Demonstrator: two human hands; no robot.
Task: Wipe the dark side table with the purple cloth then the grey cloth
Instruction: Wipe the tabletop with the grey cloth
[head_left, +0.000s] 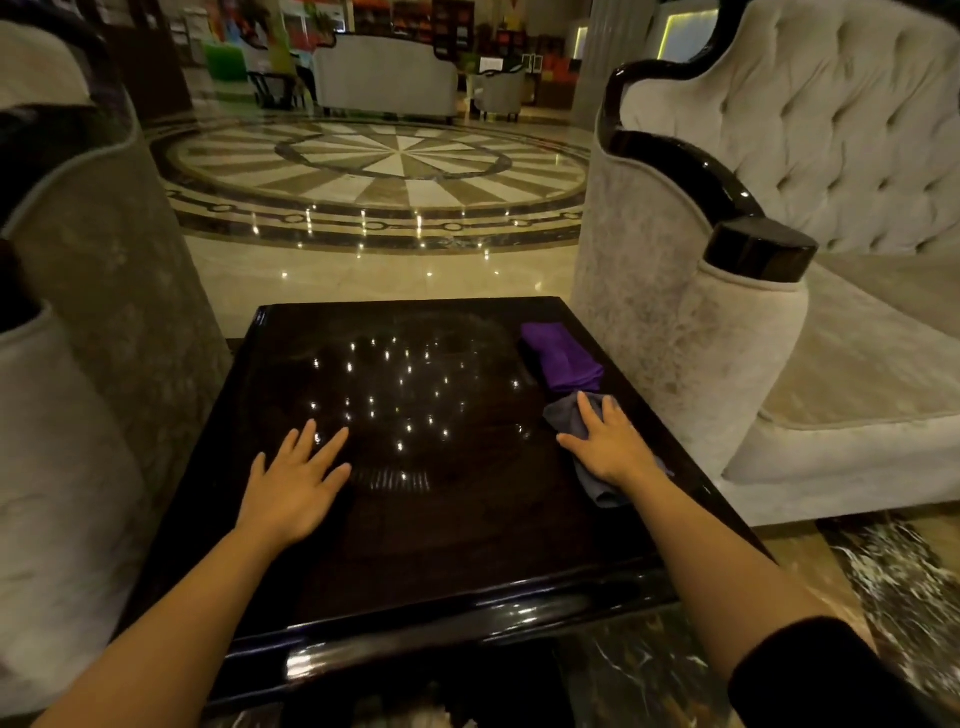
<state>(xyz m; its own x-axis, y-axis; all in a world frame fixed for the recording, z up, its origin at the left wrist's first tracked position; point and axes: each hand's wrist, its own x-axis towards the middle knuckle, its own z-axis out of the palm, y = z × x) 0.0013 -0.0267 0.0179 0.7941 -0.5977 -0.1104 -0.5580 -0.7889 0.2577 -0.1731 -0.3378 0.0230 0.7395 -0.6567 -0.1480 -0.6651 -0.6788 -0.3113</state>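
The dark glossy side table (441, 530) fills the middle of the view and mirrors ceiling lights. A folded purple cloth (563, 356) lies at its far right corner. Just in front of that cloth, by the right edge, a grey cloth (566, 418) lies crumpled. My right hand (608, 444) rests flat on the grey cloth with fingers spread, covering its middle. My left hand (298, 478) lies flat on the bare tabletop left of centre, fingers apart, holding nothing.
A pale tufted sofa (831, 260) with a black-capped armrest (758, 249) stands close on the right. A grey upholstered chair (104, 291) flanks the table on the left. Polished marble floor (374, 176) stretches beyond the far edge.
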